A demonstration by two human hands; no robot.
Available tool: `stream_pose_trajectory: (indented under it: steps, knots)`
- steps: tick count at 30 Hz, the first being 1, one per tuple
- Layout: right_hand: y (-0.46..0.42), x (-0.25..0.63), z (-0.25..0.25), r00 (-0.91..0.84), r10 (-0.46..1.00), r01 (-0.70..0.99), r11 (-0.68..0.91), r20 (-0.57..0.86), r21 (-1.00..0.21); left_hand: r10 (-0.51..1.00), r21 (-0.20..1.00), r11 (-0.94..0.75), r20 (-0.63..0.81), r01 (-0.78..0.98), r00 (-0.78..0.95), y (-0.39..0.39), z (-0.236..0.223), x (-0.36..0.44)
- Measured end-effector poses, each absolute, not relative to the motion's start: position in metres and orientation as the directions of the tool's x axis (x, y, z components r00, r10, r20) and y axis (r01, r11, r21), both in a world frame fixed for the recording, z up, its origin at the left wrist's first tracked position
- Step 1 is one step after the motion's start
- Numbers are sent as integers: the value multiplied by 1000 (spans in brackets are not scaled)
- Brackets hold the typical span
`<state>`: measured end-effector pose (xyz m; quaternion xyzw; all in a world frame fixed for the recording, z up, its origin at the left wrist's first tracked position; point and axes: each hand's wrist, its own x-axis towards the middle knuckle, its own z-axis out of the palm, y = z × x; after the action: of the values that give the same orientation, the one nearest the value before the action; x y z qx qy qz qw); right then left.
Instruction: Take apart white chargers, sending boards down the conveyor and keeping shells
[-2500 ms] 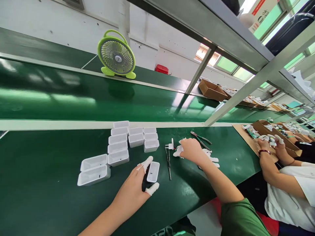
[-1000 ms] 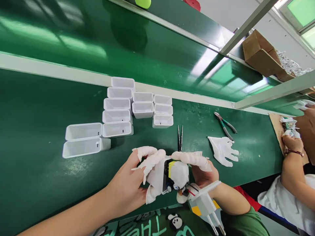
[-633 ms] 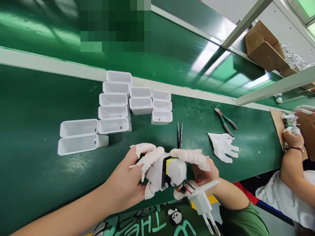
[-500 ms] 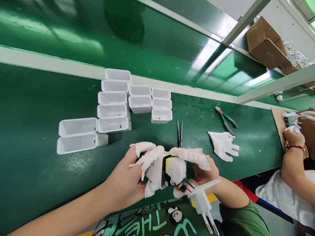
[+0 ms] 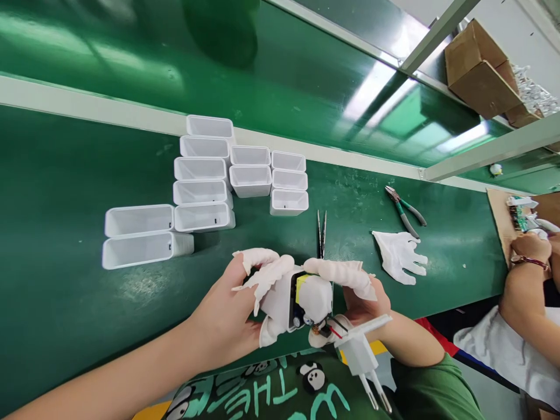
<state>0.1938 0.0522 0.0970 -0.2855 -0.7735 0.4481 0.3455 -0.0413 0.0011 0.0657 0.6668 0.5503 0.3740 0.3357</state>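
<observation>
White finger cots cover several fingertips of both my hands. My left hand [image 5: 238, 306] is closed around a white plastic charger case [image 5: 276, 300], its open end facing right. My right hand [image 5: 361, 294] grips a power circuit board [image 5: 322, 328] with a white-wrapped, yellow-taped block [image 5: 315, 300] on it. The board sits at the mouth of the case, partly inside. Red and black wires run from the board to a white two-pin plug cover [image 5: 359, 353], which hangs below my right hand with its pins pointing down. Fingers hide part of the board.
Several white empty cases [image 5: 139, 249] stand in rows at the back left. Tweezers [image 5: 322, 233], green-handled cutters [image 5: 402, 211] and a white glove [image 5: 400, 256] lie on the green bench [image 5: 56, 303]. At right, a co-worker's hands [image 5: 530, 246] handle a board. A cardboard box [image 5: 481, 70] sits on the shelf.
The view has shifted slightly, so the bench items appear a little higher. My hands keep the same grips, with the board still at the case mouth. The co-worker's hands have moved slightly.
</observation>
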Motion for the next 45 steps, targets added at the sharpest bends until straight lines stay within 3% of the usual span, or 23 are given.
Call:
stream_pose_trajectory:
  steps: [4, 9, 13, 17, 19, 22, 25, 27, 30, 35, 41, 45]
  knots:
    - [54, 192, 100, -611, 738, 139, 456, 287, -879, 927, 781, -375, 316, 500, 202, 6, 72, -39]
    - [64, 190, 107, -695, 663, 140, 505, 278, -852, 874, 739, -486, 390, 467, 291, 11, 77, -38]
    - [73, 188, 118, -785, 572, 107, 506, 240, -856, 866, 831, -461, 343, 312, 365, 17, 81, -38]
    - [75, 188, 116, -820, 493, 76, 599, 293, -797, 836, 898, -405, 287, 173, 468, 20, 85, -39]
    - [73, 188, 105, -800, 546, 188, 620, 247, -762, 883, 873, -388, 259, 297, 391, 20, 83, -40]
    - [69, 187, 86, -793, 602, 378, 606, 93, -700, 894, 748, -447, 396, 492, 210, 20, 80, -42]
    - [67, 184, 77, -782, 619, 415, 601, 69, -683, 782, 599, -580, 599, 552, 171, 23, 81, -42]
    - [67, 182, 78, -772, 625, 386, 607, 116, -695, 741, 542, -610, 649, 578, 174, 25, 83, -41]
    - [66, 179, 83, -756, 630, 336, 607, 178, -721, 751, 539, -569, 648, 622, 126, 25, 89, -39]
    - [57, 173, 80, -598, 678, 198, 642, 428, -741, 773, 536, -520, 626, 666, 100, 16, 99, -44]
    - [56, 167, 67, -652, 725, 285, 507, 224, -814, 765, 530, -498, 642, 687, 59, 13, 93, -48]
    - [57, 167, 64, -623, 723, 282, 562, 297, -777, 763, 551, -530, 642, 645, 78, 17, 96, -48]
